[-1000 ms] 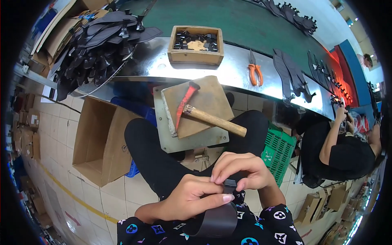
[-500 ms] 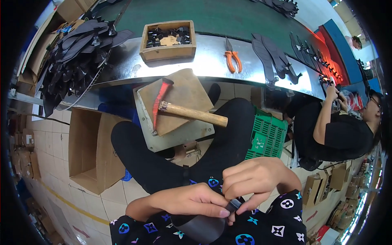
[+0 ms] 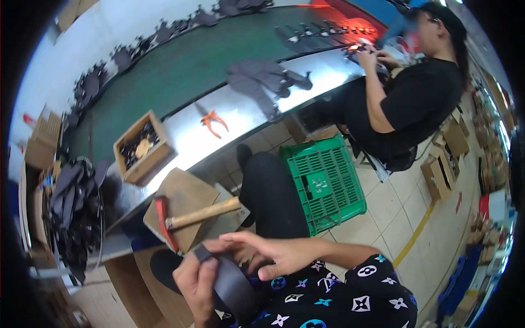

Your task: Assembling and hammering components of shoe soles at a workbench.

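My left hand (image 3: 196, 281) grips one end of a dark grey, curved strap-like piece (image 3: 235, 287) between thumb and fingers, low in front of my body. My right hand (image 3: 276, 254) is beside it, fingers stretched out and thumb apart, its fingertips close to the held end; whether they touch it I cannot tell. Beyond my hands lies a hammer (image 3: 205, 213) with a red head and wooden handle, on a brown board (image 3: 180, 191) over a pale plate between my knees.
On the metal-edged bench stand a wooden box (image 3: 161, 158) of small black parts, orange-handled pliers (image 3: 214, 124) and grey strap pieces (image 3: 254, 82). A strap heap (image 3: 74, 202) is at left. A green crate (image 3: 328, 186) is right of my leg; a co-worker (image 3: 415, 104) sits beyond. A cardboard box (image 3: 128, 287) stands lower left.
My view has swung toward the right. My hands have moved left and the piece is tipped up; the right fingers, bent at the piece's end before, are now spread.
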`<state>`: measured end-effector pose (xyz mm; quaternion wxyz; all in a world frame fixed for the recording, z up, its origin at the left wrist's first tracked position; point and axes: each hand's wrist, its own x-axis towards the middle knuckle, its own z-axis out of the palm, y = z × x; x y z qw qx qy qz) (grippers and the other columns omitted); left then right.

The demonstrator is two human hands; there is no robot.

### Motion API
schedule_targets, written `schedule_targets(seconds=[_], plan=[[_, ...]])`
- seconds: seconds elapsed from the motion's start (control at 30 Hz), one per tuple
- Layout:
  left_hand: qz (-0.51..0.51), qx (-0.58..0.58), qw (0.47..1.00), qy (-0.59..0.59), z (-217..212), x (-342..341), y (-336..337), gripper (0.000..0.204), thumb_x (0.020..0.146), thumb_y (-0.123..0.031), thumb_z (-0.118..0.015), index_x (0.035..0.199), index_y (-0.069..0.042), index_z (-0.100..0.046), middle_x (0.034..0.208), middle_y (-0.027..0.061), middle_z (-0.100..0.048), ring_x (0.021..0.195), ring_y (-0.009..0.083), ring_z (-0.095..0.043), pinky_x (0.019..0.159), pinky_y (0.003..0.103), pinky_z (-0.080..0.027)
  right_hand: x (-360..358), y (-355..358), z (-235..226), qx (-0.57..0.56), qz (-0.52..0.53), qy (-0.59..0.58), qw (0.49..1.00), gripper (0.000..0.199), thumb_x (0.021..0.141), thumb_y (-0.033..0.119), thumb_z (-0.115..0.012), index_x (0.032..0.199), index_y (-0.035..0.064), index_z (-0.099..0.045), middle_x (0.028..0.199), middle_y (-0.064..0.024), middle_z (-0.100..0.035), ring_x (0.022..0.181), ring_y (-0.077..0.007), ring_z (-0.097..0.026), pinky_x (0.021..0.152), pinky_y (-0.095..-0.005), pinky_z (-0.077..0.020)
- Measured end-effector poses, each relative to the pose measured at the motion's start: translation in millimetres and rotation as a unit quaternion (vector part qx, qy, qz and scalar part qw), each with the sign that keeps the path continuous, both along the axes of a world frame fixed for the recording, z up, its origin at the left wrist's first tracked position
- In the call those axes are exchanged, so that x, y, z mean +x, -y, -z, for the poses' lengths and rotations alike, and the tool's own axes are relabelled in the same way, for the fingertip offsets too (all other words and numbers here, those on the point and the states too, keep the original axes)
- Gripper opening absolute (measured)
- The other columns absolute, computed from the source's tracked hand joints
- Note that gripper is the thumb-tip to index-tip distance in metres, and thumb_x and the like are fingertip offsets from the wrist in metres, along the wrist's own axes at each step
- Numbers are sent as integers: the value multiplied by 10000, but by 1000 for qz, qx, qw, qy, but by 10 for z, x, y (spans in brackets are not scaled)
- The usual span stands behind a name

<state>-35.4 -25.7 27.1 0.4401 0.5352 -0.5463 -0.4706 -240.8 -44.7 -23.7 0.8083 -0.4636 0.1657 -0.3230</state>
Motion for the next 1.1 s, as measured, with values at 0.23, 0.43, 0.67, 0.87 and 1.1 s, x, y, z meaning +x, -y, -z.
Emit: schedule_targets(seconds=[0.23, 0.43, 0.67, 0.87, 1.1], plan=[[103, -159, 981, -47, 234, -609, 204, 810, 986, -404, -533, 1556, 34, -161, 1615, 237, -220, 1508, 344, -209, 1222, 439, -122, -593, -297, 288, -40, 302, -142, 942, 491, 953, 40, -645, 1383, 7, -410, 1140, -67, -613, 1075, -117, -588, 925, -269, -468], [154, -125, 980, -32, 362, -627, 123, 674, 995, -242, -514, 1530, 51, -228, 1578, 263, -290, 1486, 348, -264, 1220, 433, -135, -1776, 95, 1397, 30, 488, -273, 829, 518, 975, 103, -609, 1423, 0, -371, 1210, -148, -637, 1092, -200, -626, 933, -314, -502], [97, -111, 982, 114, 263, -422, 140, 522, 987, -183, -563, 1455, 7, -432, 1411, 210, -517, 1334, 334, -475, 1126, 380, -331, -2169, 1284, 1618, -226, 585, -518, 582, 543, 939, 293, -658, 1337, -38, -496, 1194, -268, -585, 1128, -436, -563, 973, -433, -464], [102, -174, 968, 148, 363, -352, 299, 450, 981, -176, -581, 1383, 14, -511, 1421, 189, -525, 1335, 328, -482, 1121, 383, -342, -2604, 3218, 858, -203, 558, -612, 523, 446, 883, 323, -709, 1156, -24, -646, 973, -252, -674, 966, -439, -652, 835, -501, -524], [55, -155, 974, 153, 228, -152, 309, 362, 989, -165, -581, 1308, 6, -583, 1409, 178, -550, 1315, 326, -502, 1105, 376, -361, -2163, 3857, -205, -318, 633, -592, 385, 399, 885, 284, -651, 1194, 46, -571, 1140, -232, -656, 1052, -414, -634, 849, -498, -535]])
